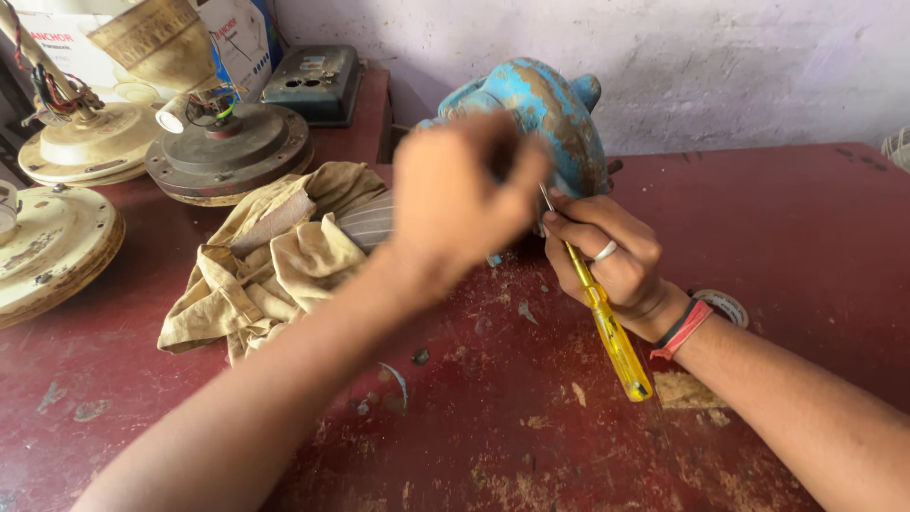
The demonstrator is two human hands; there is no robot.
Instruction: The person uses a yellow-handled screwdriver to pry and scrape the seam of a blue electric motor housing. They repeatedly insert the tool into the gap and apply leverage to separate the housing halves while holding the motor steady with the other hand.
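Observation:
A rusty blue motor housing [555,114] stands on the worn red table [787,218]. My left hand [455,194] reaches across in front of it, fingers curled against its near side; what they grip is hidden. My right hand [611,254] holds a yellow-handled screwdriver [607,322], its thin metal tip pointing up at the housing's lower edge. The handle runs down past my wrist, which wears a red and black band. A ring is on one finger.
A crumpled tan cloth [270,256] lies left of the housing. Cream and grey fan motor discs [223,152] with loose wires sit at the back left, beside a dark box [315,83]. A tape roll [725,305] lies behind my right wrist. Paint chips dot the table.

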